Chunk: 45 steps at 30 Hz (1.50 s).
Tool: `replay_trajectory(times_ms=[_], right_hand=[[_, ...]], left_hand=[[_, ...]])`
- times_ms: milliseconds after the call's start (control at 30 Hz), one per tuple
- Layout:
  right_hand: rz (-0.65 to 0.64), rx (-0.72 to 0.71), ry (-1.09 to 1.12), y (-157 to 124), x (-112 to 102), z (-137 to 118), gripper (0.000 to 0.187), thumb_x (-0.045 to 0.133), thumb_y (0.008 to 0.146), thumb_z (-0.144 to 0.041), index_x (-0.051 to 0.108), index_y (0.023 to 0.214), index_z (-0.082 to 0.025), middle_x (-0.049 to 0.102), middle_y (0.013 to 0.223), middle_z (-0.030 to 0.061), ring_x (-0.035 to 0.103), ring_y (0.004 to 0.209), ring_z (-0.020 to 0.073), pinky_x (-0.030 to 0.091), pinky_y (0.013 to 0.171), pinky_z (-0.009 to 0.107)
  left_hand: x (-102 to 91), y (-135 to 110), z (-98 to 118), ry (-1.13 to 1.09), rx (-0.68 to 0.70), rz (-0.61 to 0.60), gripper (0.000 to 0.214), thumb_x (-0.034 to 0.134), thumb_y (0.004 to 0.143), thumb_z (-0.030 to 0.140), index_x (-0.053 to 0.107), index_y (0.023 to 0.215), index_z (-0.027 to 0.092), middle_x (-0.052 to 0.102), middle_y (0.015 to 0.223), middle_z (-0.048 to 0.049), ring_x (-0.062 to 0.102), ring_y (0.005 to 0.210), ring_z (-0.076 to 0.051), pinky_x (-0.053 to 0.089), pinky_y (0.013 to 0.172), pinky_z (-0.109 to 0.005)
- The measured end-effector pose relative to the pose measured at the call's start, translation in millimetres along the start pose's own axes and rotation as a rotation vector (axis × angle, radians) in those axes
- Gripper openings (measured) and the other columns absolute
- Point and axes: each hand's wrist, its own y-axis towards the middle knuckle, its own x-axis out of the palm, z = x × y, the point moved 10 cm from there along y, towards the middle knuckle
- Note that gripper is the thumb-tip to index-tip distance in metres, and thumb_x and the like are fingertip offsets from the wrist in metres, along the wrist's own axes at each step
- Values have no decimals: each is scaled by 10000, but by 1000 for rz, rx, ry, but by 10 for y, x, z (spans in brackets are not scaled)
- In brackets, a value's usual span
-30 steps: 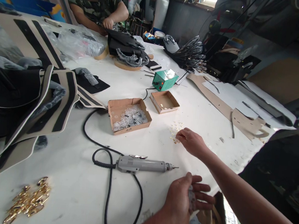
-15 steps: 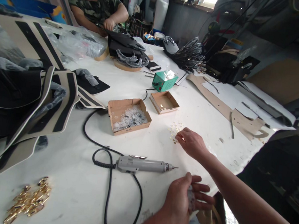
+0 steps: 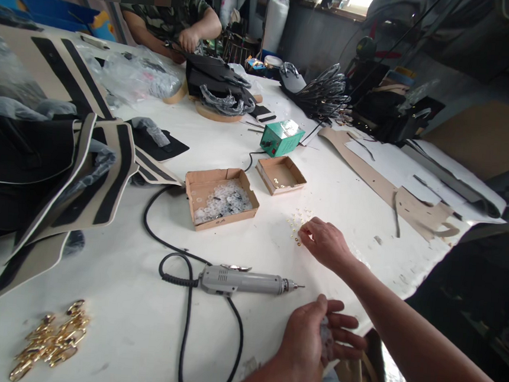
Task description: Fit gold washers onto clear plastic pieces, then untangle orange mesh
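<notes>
In the head view, your left hand (image 3: 303, 344) is turned palm up at the near right edge of the table (image 3: 115, 298), fingers spread, with small clear pieces (image 3: 325, 339) lying loose in it. Nothing closes over them, so a tilt of the wrist could send them over that edge, towards your lap. Your right hand (image 3: 324, 241) is curled down at the scattered gold pieces (image 3: 297, 220), inward from the right edge of the table; the back of the hand hides the fingertips, so you cannot tell whether one is pinched.

Those bits lie loose on the bare surface, and a sweep of your palm or sleeveless forearm would likely scatter them.

The electric screwdriver (image 3: 240, 281) lies just beside your left hand, its bit pointing towards the right edge. A careless shift could jab your thumb, and a tug on its black cord (image 3: 185, 339), looped towards the near edge, might swing the tool. It could also drag against the larger cardboard box (image 3: 225, 217).
</notes>
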Motion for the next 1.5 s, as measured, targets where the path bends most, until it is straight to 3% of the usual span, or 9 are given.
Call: replay_trajectory(times_ms=[167,367,500,600,667,833,1033,1167,1500], right_hand=[[22,-9,75,-38,-73,35,207,545,995,-296,708,882,-235,636,912,5,572,740,148,389,687,296],[155,-7,315,-544,-544,48,195,568,1000,-365,696,1003,-218,651,945,35,602,714,148,471,632,286],[32,-80,455,-1071,-615,-119,176,601,993,-364,702,948,-227,641,949,41,614,746,151,500,650,275],[-100,-138,502,-1369,-539,-247,118,636,976,-321,723,1041,-274,633,965,35,615,787,156,496,666,271],[-113,-200,443,-1475,-521,-316,161,646,967,-272,719,1106,-306,631,947,33,602,832,173,481,712,293],[-109,-289,212,-1503,-450,-395,160,666,960,-271,714,1102,-325,632,918,30,551,875,209,409,791,356],[-158,-350,112,-1459,-402,-476,124,596,1013,-321,709,1044,-279,622,873,34,521,837,199,356,788,362],[-186,-375,153,-1440,-380,-496,181,536,1042,-326,698,1081,-257,620,858,42,521,832,199,348,788,366],[-186,-228,294,-1298,-408,-279,178,610,989,-311,659,843,-222,620,814,20,542,783,180,379,779,346]], left_hand=[[-1,29,-19,-35,-28,-15,450,387,988,401,567,1108,7,678,866,-155,692,643,-233,514,610,-327],[-15,44,-33,-118,-78,-37,443,426,974,412,573,1127,23,696,904,-169,706,705,-262,514,679,-351],[39,46,-16,-146,-82,-82,417,413,992,392,614,1060,33,703,907,-162,709,765,-264,521,734,-370],[72,52,7,-178,-62,-101,408,413,1009,380,643,978,44,705,894,-140,688,759,-221,531,749,-366],[76,51,-3,-189,-66,-102,407,423,1011,382,652,956,50,709,895,-132,688,766,-213,530,719,-344],[52,38,-21,-203,-75,-88,393,420,1020,360,657,928,61,695,816,-92,666,687,-175,518,659,-309],[44,24,15,-213,-50,-59,377,435,1016,342,646,866,68,676,783,-79,638,643,-152,514,605,-296],[63,12,46,-191,-25,-44,406,406,1026,334,649,840,67,667,758,-80,635,637,-158,529,604,-317],[24,51,41,-92,28,-50,359,481,979,373,663,946,64,679,894,-121,657,768,-198,553,735,-365]])
